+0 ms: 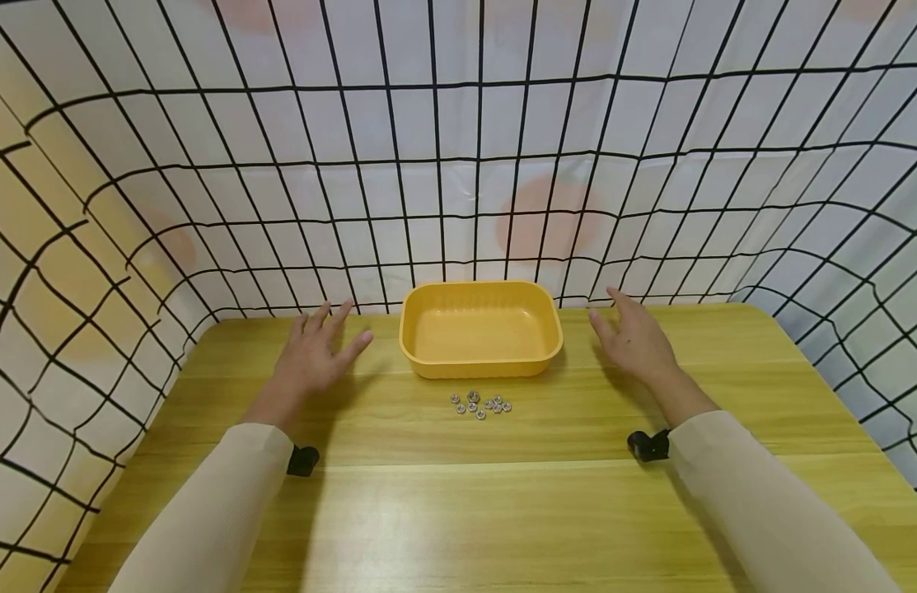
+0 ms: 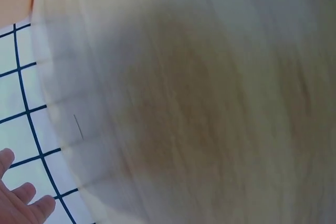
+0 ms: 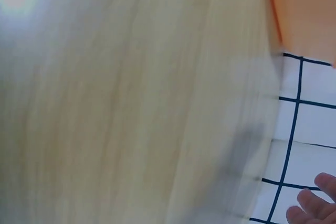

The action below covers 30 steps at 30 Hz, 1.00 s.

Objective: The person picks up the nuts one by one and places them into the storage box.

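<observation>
In the head view, a yellow rectangular tray [image 1: 480, 369] stands near the back of the wooden table. Several small metal nuts [image 1: 474, 397] lie in a loose cluster in front of it. My left hand [image 1: 313, 354] hovers to the left of the tray, fingers spread and nothing held. On the other side my right hand [image 1: 636, 342] is over the table with its thumb and fingers apart, also holding nothing. Each wrist view catches only some fingertips, the left ones [image 2: 43, 207] at lower left and the right ones [image 3: 310, 203] at lower right.
A black wire grid [image 1: 437, 156] rises behind the table and along both sides, backed by pale sheeting with orange blotches. The wooden table [image 1: 458, 511] extends toward me. Small black devices, one [image 1: 302, 461] at the left cuff and one [image 1: 648, 445] at the right, sit at my wrists.
</observation>
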Tool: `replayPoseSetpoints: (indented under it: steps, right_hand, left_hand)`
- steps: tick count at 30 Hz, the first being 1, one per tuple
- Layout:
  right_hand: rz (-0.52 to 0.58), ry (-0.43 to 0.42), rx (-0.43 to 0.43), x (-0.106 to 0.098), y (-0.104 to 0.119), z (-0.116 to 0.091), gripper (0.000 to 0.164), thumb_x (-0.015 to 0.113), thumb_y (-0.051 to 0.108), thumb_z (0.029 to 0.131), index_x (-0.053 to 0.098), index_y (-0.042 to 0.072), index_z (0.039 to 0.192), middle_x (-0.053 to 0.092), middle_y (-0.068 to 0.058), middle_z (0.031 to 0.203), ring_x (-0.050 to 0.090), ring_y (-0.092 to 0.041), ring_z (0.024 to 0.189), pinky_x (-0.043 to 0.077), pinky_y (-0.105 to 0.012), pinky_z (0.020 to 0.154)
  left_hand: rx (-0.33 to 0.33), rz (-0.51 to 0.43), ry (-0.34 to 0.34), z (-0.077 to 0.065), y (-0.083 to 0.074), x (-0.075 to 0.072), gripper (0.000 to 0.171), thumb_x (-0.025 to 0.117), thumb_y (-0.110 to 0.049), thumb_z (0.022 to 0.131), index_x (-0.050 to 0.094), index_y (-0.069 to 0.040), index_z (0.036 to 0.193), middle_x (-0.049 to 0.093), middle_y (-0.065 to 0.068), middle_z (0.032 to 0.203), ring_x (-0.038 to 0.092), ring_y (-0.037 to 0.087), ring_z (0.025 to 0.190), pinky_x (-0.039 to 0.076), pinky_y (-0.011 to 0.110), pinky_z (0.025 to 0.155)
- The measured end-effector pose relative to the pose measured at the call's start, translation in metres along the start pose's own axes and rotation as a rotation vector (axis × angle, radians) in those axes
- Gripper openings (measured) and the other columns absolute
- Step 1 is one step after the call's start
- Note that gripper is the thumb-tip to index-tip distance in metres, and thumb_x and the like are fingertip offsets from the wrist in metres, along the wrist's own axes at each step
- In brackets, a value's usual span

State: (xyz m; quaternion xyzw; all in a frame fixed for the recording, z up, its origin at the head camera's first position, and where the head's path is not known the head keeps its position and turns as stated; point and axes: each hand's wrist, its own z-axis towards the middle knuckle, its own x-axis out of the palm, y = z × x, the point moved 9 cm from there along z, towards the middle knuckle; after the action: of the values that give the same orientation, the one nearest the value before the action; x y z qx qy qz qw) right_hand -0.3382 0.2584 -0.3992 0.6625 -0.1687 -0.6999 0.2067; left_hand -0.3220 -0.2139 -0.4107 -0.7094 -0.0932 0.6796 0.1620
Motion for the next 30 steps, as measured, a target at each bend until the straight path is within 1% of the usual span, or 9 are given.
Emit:
replayPoseSetpoints:
  steps: [3,8,11,17,20,22,24,27,30]
  right_hand:
    - [0.076,-0.015,0.026,-0.002,0.001,-0.003,0.076,0.033,0.059,0.106,0.020,0.010,0.164,0.032,-0.027,0.163,0.032,-0.050,0.148,0.031,-0.069,0.115]
    - [0.202,-0.042,0.060,-0.004,0.004,-0.008,0.080,0.034,0.065,0.104,0.023,0.014,0.164,0.036,-0.022,0.162,0.040,-0.047,0.145,0.042,-0.065,0.110]
    - [0.243,-0.072,0.060,-0.005,0.005,-0.010,0.078,0.034,0.065,0.103,0.026,0.014,0.163,0.040,-0.020,0.160,0.044,-0.046,0.143,0.045,-0.063,0.108]
    - [0.302,-0.108,0.049,-0.007,0.009,-0.013,0.069,0.038,0.057,0.106,0.031,0.015,0.161,0.049,-0.022,0.153,0.052,-0.047,0.136,0.049,-0.063,0.103]
    - [0.330,-0.120,0.057,-0.007,0.010,-0.014,0.071,0.039,0.059,0.105,0.034,0.015,0.160,0.054,-0.022,0.148,0.057,-0.044,0.131,0.052,-0.060,0.099]
    - [0.348,-0.130,0.067,-0.008,0.011,-0.015,0.073,0.040,0.062,0.103,0.036,0.016,0.159,0.058,-0.020,0.143,0.061,-0.041,0.126,0.055,-0.054,0.094]
    - [0.364,-0.137,0.075,-0.008,0.013,-0.016,0.072,0.040,0.062,0.103,0.038,0.016,0.158,0.062,-0.018,0.137,0.065,-0.038,0.121,0.056,-0.045,0.087]
    - [0.395,-0.140,0.084,-0.008,0.016,-0.018,0.071,0.040,0.062,0.103,0.039,0.016,0.157,0.064,-0.017,0.132,0.067,-0.036,0.116,0.056,-0.033,0.084]
    - [0.419,-0.139,0.086,-0.008,0.019,-0.019,0.070,0.040,0.061,0.103,0.039,0.016,0.157,0.064,-0.017,0.129,0.068,-0.034,0.112,0.056,-0.028,0.083]
  left_hand:
    - [0.000,-0.028,-0.015,-0.001,-0.001,-0.001,0.089,0.026,-0.082,0.095,0.011,-0.032,0.166,0.012,0.019,0.171,0.009,0.051,0.154,0.022,0.078,0.114]
    - [-0.006,-0.072,-0.020,-0.001,-0.002,-0.001,0.087,0.026,-0.081,0.095,0.009,-0.033,0.166,0.015,0.018,0.171,0.011,0.050,0.155,0.022,0.077,0.115]
    - [-0.008,-0.105,-0.030,-0.002,-0.002,-0.001,0.086,0.027,-0.081,0.095,0.010,-0.034,0.165,0.017,0.017,0.171,0.012,0.050,0.155,0.021,0.076,0.116]
    - [-0.006,-0.144,-0.031,-0.004,-0.002,-0.001,0.084,0.029,-0.079,0.096,0.010,-0.035,0.165,0.017,0.018,0.170,0.012,0.049,0.155,0.020,0.075,0.117]
    - [-0.009,-0.155,-0.032,-0.005,-0.002,-0.001,0.083,0.030,-0.079,0.097,0.010,-0.035,0.165,0.018,0.020,0.170,0.013,0.049,0.155,0.021,0.075,0.117]
    - [-0.013,-0.163,-0.033,-0.005,-0.001,0.000,0.084,0.031,-0.079,0.096,0.011,-0.035,0.165,0.019,0.021,0.169,0.014,0.049,0.155,0.021,0.075,0.117]
    - [-0.016,-0.177,-0.035,-0.005,0.000,0.000,0.084,0.032,-0.079,0.096,0.011,-0.036,0.165,0.019,0.021,0.169,0.015,0.049,0.155,0.021,0.076,0.116]
    - [-0.023,-0.213,-0.040,-0.005,0.001,0.002,0.084,0.033,-0.080,0.095,0.012,-0.037,0.165,0.020,0.021,0.169,0.018,0.049,0.154,0.021,0.075,0.116]
    - [-0.028,-0.273,-0.051,-0.006,0.001,0.003,0.084,0.036,-0.078,0.096,0.013,-0.037,0.165,0.026,0.019,0.167,0.023,0.047,0.153,0.024,0.074,0.117]
